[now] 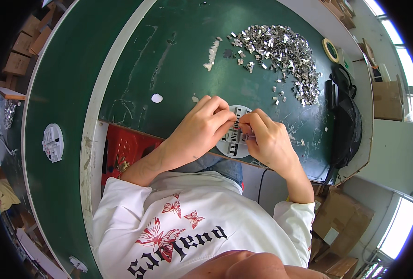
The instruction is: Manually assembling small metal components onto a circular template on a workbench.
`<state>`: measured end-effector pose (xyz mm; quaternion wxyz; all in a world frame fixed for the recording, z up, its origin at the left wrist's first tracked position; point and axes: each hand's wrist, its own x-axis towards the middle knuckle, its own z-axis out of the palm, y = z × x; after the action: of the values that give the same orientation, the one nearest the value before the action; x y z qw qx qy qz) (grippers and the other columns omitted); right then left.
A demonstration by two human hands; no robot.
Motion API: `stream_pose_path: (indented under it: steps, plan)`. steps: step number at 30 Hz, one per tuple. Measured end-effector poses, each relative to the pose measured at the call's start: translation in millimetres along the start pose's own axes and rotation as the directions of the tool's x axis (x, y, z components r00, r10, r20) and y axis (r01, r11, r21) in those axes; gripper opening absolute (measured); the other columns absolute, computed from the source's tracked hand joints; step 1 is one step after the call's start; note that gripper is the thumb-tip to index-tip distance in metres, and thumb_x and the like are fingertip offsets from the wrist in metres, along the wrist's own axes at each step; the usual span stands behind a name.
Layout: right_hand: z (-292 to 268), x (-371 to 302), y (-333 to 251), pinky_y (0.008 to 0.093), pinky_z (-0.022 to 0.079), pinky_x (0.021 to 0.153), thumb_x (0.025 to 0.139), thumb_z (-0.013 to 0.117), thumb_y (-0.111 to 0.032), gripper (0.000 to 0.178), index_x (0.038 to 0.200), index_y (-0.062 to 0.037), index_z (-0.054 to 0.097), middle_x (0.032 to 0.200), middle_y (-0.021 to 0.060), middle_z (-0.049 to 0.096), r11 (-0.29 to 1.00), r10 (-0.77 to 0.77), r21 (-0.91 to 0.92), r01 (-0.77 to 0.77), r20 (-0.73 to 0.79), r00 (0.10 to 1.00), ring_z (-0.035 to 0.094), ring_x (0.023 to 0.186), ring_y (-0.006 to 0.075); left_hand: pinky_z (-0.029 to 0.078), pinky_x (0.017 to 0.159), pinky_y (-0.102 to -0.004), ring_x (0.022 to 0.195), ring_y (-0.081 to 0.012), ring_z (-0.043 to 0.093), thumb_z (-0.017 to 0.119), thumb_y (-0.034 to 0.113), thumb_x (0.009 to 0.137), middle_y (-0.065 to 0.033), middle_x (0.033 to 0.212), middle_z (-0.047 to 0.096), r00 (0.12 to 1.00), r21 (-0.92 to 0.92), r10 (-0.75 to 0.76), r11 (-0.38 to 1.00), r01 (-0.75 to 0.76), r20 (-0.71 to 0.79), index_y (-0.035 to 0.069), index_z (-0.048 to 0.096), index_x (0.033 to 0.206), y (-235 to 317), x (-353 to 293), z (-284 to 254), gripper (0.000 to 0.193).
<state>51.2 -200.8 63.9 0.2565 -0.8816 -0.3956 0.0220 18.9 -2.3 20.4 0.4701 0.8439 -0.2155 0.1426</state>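
A round, pale grey plate [231, 149] with rows of dark slots and small parts lies at the near edge of the green table. My left hand [207, 122] reaches over its left side, thumb and fingertips pinched together above the slots. From the right, my right hand [267, 139] comes in with bent fingers, also closed in a pinch close to the left fingertips. What either pinch holds is too small and covered to make out. Beyond the plate spreads a large heap of small, shiny metal pieces [283, 53], with several strays around it.
A yellow tape roll [330, 50] stands by the table's right side wall. Below it lies a black mesh bag [346, 125]. White flakes [157, 98] dot the green top. Left of a pale divider rests another round plate [53, 142]. A red plastic item [122, 146] sits below the table edge.
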Motion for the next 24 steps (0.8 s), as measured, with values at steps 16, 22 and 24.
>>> stream_pose_path:
  steps: [16,22,24]
  plan:
    - [-1,8,-10,0.0419,0.052,0.057,0.072,0.063,0.006,0.021,0.089,0.0033,0.052,0.081,0.0165,0.053,0.996,0.014,-0.094,0.001,0.153,0.988,0.061,0.067,0.0355,0.049,0.082,-0.0362,0.093,-0.0257,0.056,0.068,-0.001,0.083,-0.0078,0.099,0.058,0.999,-0.05,0.016,0.999,-0.014,0.041,-0.001,0.066,0.092,-3,-1,-1,0.009]
    - [-4,13,6,0.0366,0.048,0.053,0.08,0.06,0.009,0.01,0.079,0.0007,0.054,0.067,0.0122,0.05,0.98,0.009,0.198,-0.011,0.009,1.0,0.061,0.062,0.0299,0.048,0.089,-0.0376,0.099,-0.0277,0.058,0.077,0.008,0.078,-0.009,0.109,0.061,0.992,-0.096,-0.044,0.994,0.055,0.123,0.001,0.068,0.103,-12,-5,-9,0.028]
    - [-21,15,0,0.0323,0.04,0.047,0.089,0.055,0.001,0.02,0.07,-0.0032,0.05,0.059,0.0078,0.044,0.901,0.275,0.352,-0.251,-0.018,0.961,0.053,0.054,0.023,0.044,0.098,-0.0406,0.114,-0.031,0.052,0.082,0.02,0.075,-0.0129,0.125,0.056,0.988,-0.142,-0.018,0.989,0.04,0.155,-0.001,0.059,0.121,-9,-8,-13,0.055]
